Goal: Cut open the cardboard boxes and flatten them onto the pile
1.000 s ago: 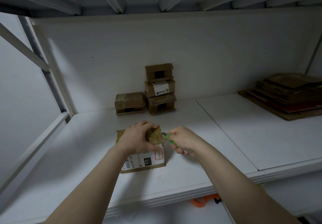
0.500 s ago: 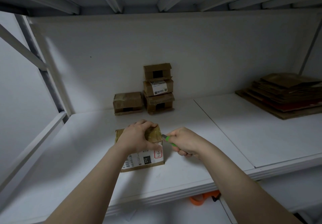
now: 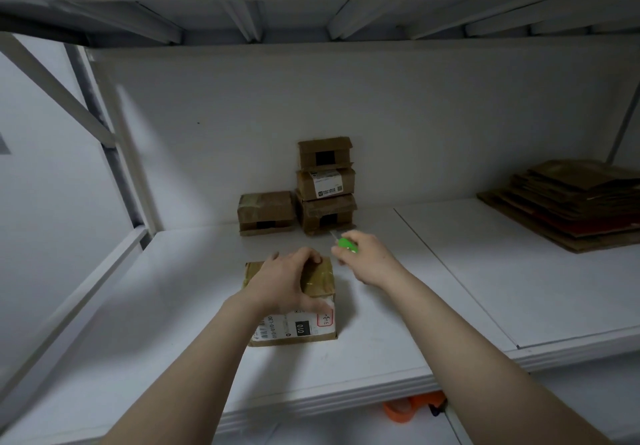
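The box (image 3: 313, 280) sits on the shelf (image 3: 467, 288) under my left hand (image 3: 282, 283), whose fingers curl over its far edge and pin it. My right hand (image 3: 365, 259) grips the knife (image 3: 346, 244) just beyond those fingers, clear of the cardboard. I judge we are mid-cut: next the blade must meet the tape seam, away from my left fingertips. Other boxes (image 3: 325, 184) wait beyond the knife, and the pile (image 3: 571, 202) lies far right.

Body in view: two arms, wrist to frame edge. The left forearm (image 3: 194, 368) comes in from 7 o'clock and the right forearm (image 3: 467, 333) from 5 o'clock. Both are bare along their whole visible length. The left hand (image 3: 287, 281) and right hand (image 3: 367, 257), near centre, are bare too (dim light; nail detail too soft to read).
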